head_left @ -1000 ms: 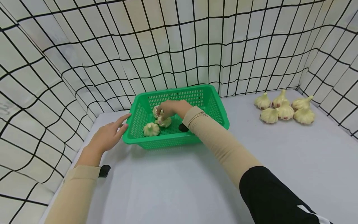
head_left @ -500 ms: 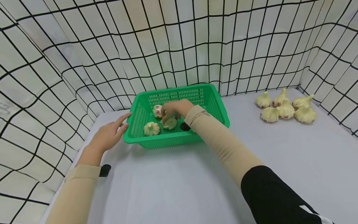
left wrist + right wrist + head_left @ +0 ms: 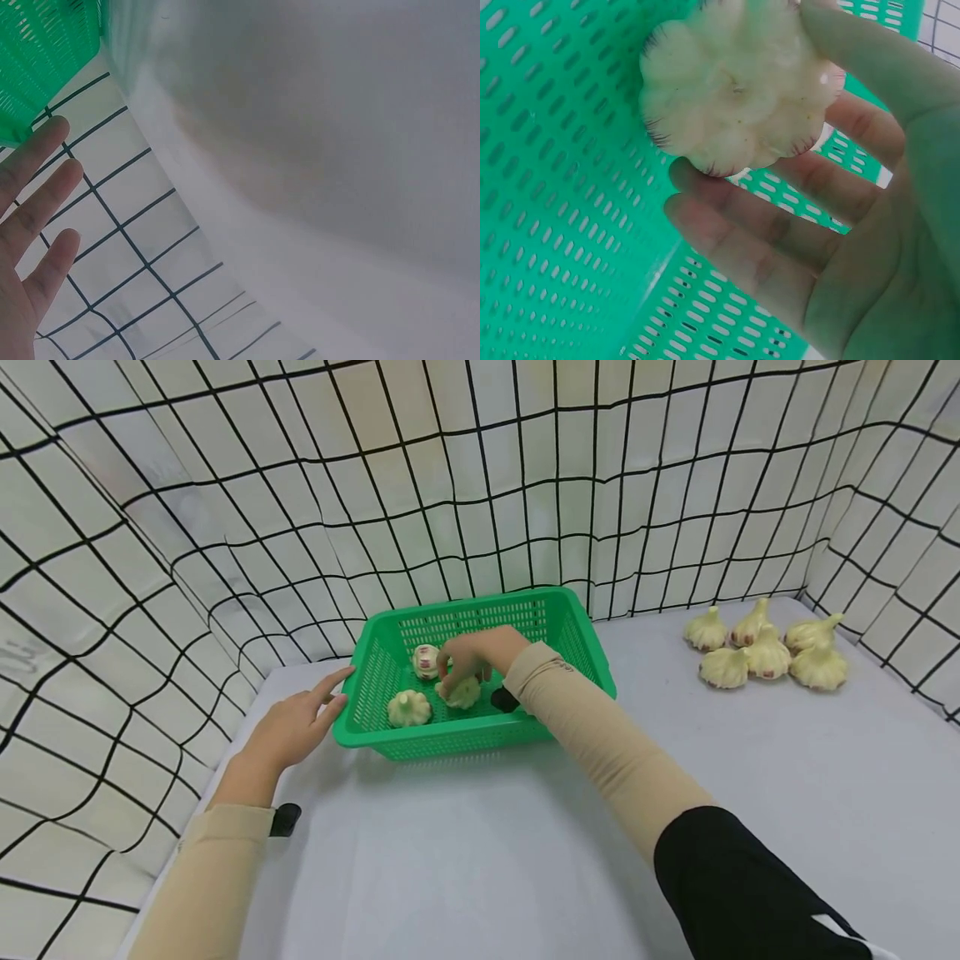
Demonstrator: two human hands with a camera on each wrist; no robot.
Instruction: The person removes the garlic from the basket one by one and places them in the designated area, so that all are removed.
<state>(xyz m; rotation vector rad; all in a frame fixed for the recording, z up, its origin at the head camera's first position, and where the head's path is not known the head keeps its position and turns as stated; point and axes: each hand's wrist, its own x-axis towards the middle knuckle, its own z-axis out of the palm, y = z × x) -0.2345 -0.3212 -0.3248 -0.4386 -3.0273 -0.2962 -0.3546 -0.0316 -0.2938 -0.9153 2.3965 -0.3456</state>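
A green plastic basket (image 3: pixel 450 745) with slotted walls sits on the white table. Inside it, my right hand (image 3: pixel 483 653) grips a garlic bulb (image 3: pixel 463 695) between thumb and fingers, low over the basket floor. The right wrist view shows this garlic bulb (image 3: pixel 735 97) with its root end toward the camera and purple streaks at its edge. Two other garlic bulbs lie left of it: one near the front (image 3: pixel 408 708), one behind (image 3: pixel 425 662). My left hand (image 3: pixel 288 735) touches the basket's left rim with extended fingertips; those fingers (image 3: pixel 45 202) appear spread beside the basket in the left wrist view.
Several garlic bulbs (image 3: pixel 767 652) are clustered at the table's back right. A black grid net (image 3: pixel 495 493) over white sheeting rises behind the basket and along both sides. White table surface (image 3: pixel 450 860) stretches in front of the basket.
My right hand has shifted right with the garlic bulb, parting it from the two other bulbs in the basket. The left hand stays at the rim.
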